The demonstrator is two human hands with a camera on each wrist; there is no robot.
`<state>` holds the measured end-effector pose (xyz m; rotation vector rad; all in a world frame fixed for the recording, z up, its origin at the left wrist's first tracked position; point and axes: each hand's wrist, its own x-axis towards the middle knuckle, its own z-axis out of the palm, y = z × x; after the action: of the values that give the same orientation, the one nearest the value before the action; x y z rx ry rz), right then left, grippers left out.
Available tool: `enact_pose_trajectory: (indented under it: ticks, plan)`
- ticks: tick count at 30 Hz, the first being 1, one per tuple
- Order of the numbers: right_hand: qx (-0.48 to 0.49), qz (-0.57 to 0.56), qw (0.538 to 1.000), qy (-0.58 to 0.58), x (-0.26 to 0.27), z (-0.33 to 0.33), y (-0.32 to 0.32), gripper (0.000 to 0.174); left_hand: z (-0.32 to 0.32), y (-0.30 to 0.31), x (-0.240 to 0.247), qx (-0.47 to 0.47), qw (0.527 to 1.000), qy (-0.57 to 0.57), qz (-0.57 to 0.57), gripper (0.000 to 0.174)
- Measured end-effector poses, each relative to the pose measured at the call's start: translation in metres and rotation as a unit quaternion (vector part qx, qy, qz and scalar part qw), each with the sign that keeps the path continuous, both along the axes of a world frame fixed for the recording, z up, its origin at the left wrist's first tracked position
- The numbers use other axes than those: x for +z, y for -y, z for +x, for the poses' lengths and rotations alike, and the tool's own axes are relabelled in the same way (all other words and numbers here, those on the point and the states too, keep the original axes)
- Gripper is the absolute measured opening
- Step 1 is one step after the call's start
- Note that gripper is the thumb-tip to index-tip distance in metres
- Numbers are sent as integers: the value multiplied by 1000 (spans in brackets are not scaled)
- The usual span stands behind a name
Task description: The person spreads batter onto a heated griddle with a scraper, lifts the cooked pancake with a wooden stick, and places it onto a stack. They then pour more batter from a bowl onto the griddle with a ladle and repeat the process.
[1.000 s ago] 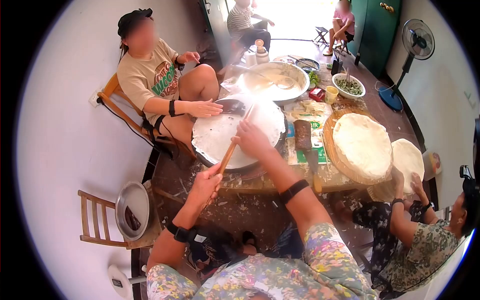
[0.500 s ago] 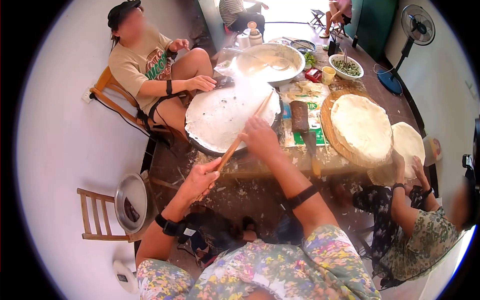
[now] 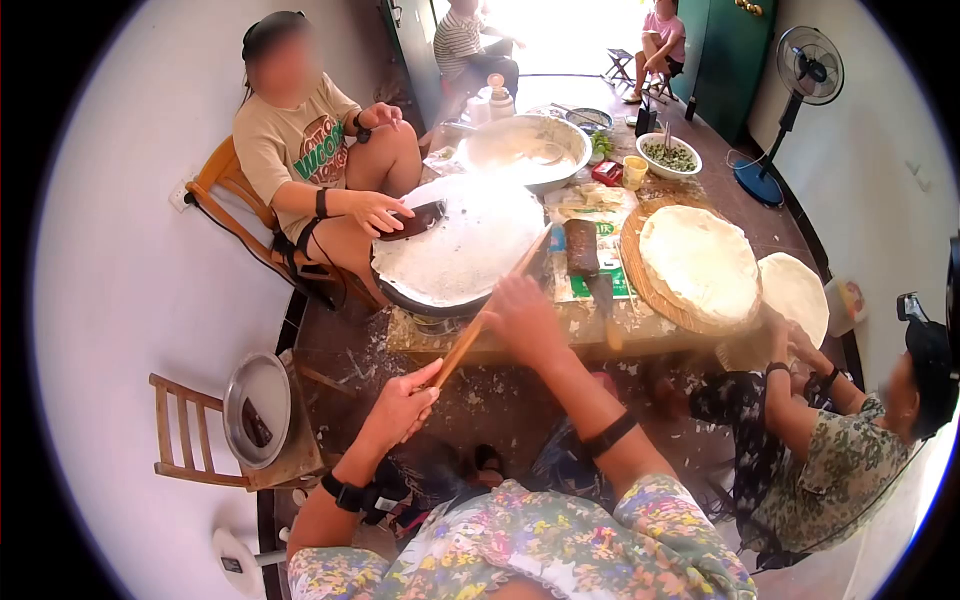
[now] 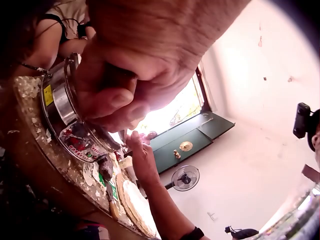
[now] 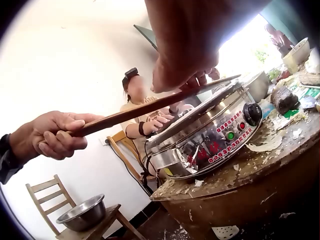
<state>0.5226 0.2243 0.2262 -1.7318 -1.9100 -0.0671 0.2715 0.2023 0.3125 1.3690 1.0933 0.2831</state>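
Note:
My left hand (image 3: 400,408) grips the lower end of a long wooden stick (image 3: 464,348). Farther up, my right hand (image 3: 527,322) holds the same stick, its fingers partly hidden behind it in the right wrist view. The stick slants up and away, its thin far tip at the right edge of a white flatbread (image 3: 455,245). That thin round sheet covers an electric griddle (image 5: 200,142), which has steel sides, a knob and buttons. Across from me, a seated person's hand (image 3: 375,212) holds a dark scraper (image 3: 418,222) on the flatbread.
Behind the griddle stands a large batter basin (image 3: 575,175). Right of it lie a dark brown block (image 3: 580,245), a wooden-handled knife (image 3: 606,315) and stacked flatbreads (image 3: 700,262) on a round board. Another person (image 3: 850,430) handles a flatbread at right. A chair (image 3: 190,430) stands left.
The stick's tip has shifted right across the flatbread to its edge, both hands moving with it. The seated person's scraper has moved toward the left side of the griddle.

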Motion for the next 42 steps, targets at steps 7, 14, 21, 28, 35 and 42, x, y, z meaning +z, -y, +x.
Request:
enact_pose_trajectory:
  ticks: [7, 14, 21, 28, 35, 42]
  plan:
    - [0, -4, 1000, 14, -24, 24, -60, 62, 40, -42, 11, 1, 997, -38, 73, 52]
    - [-76, -23, 996, 33, -26, 51, -9, 54, 58, -23, -10, -75, 995, -14, 61, 51]
    - [-15, 55, 998, -4, -53, 35, 4, 57, 44, 34, -52, 30, 999, 36, 5, 54]
    - [35, 49, 998, -35, -29, -9, 35, 60, 3, 69, -43, 71, 997, 41, 11, 53]
    - [99, 33, 994, -19, -10, -80, 58, 68, -78, 94, -24, 105, 994, 28, 11, 51]
    - [235, 29, 971, -47, -13, -159, 9, 62, -128, 111, -16, 273, 960, 52, -34, 50]
